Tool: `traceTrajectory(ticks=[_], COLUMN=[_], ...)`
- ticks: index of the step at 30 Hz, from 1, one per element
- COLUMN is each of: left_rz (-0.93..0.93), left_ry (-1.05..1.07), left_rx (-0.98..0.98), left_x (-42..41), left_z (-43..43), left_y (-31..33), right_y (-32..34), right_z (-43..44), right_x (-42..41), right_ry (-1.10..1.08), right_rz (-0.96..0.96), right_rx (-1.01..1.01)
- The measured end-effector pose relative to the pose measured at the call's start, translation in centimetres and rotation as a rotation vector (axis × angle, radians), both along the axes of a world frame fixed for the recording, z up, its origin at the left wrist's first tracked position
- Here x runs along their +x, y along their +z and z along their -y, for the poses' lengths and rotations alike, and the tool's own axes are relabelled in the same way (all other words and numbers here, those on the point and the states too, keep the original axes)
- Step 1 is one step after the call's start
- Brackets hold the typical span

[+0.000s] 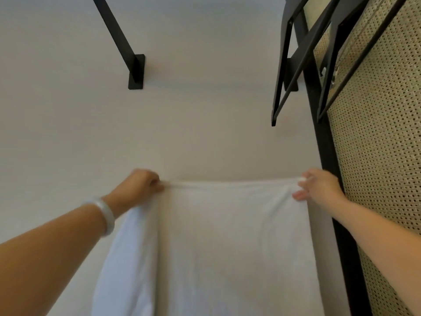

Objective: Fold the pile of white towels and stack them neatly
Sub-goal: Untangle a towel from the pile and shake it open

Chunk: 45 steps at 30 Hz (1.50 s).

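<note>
Nearest the camera, two bare forearms reach forward, the left wearing a pale bangle [106,215]. Between them a white towel [227,236] hangs stretched in the air, its lower part cut off by the bottom edge. The left hand [142,183] is closed around the top left corner; the right hand [319,184] pinches the top right corner, fingers together. If either grip loosens, the towel would likely sag and fold crooked. Beyond are a plain wall [205,110], black brackets [136,71] and a woven cane panel [376,156]. No desk, pile or stack is visible.
</note>
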<state>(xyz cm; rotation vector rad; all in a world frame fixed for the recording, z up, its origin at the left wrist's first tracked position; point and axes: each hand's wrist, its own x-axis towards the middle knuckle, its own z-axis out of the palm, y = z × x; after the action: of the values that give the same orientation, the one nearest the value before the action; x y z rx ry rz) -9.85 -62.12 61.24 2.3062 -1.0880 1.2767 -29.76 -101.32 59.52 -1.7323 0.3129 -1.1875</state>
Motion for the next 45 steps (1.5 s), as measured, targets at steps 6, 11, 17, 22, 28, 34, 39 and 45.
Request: traceTrajectory(ticks=[6, 11, 17, 22, 28, 34, 39, 45], left_rz=[0.286, 0.024, -0.29, -0.478, -0.753, -0.634, -0.64, -0.699], left_ry=[-0.144, -0.185, -0.112, -0.164, -0.247, -0.348, -0.308, -0.244], left_rx=[0.003, 0.132, 0.279, 0.289, 0.324, 0.569, 0.581, 0.412], left_x=[-3.1, -3.0, -7.0, -14.5, -23.4, -30.5, -33.9, -37.3], left_z=[-2.1, -3.4, -5.4, -8.1, -12.4, -14.8, -15.9, -13.8], left_y=[-1.0, -13.6, -30.1, -40.5, -51.4, -56.8, -60.5, -61.9], right_y=[-1.0, -12.5, -28.3, -38.4, -46.4, -52.1, -57.0, -58.1], right_z=[-1.6, -0.8, -0.9, -3.6, -9.2, -12.6, -15.2, -17.8], right_x=[-4.4, -3.8, -6.3, -12.7, -22.3, -30.6, -33.5, -33.8], right_ry=[0.02, 0.088, 0.22, 0.198, 0.113, 0.076, -0.084, -0.157], right_rz=[-0.024, -0.21, -0.422, -0.507, -0.657, -0.827, -0.91, -1.132], right_rx=[-0.061, 0.04, 0.131, 0.266, 0.372, 0.456, 0.376, -0.29])
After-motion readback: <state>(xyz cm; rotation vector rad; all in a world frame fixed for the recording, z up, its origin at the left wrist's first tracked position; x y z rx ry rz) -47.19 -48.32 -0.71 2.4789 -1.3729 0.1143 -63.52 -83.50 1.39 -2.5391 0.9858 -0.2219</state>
